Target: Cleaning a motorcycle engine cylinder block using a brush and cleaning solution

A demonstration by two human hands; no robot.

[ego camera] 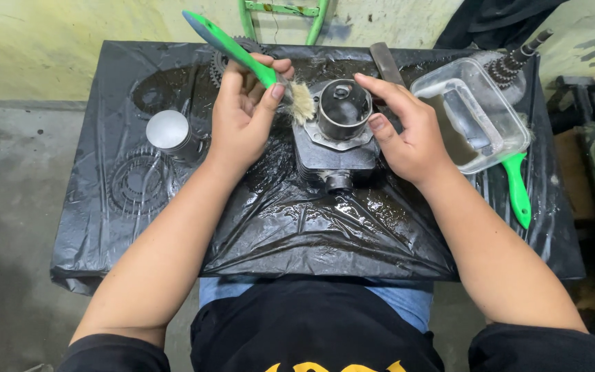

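While the left hand (242, 114) grips the green-handled brush (256, 65) and right fingers (387, 93) merely steady the engine cylinder (335, 134) mid-surface, wet black plastic sheet (297, 227) could let it slide; bristles may flick grime.

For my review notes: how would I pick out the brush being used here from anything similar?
On the black plastic sheet, find the grey engine cylinder at centre. The brush is in the left hand, bristles against the cylinder. The other green-handled tool lies unheld under the clear tub.
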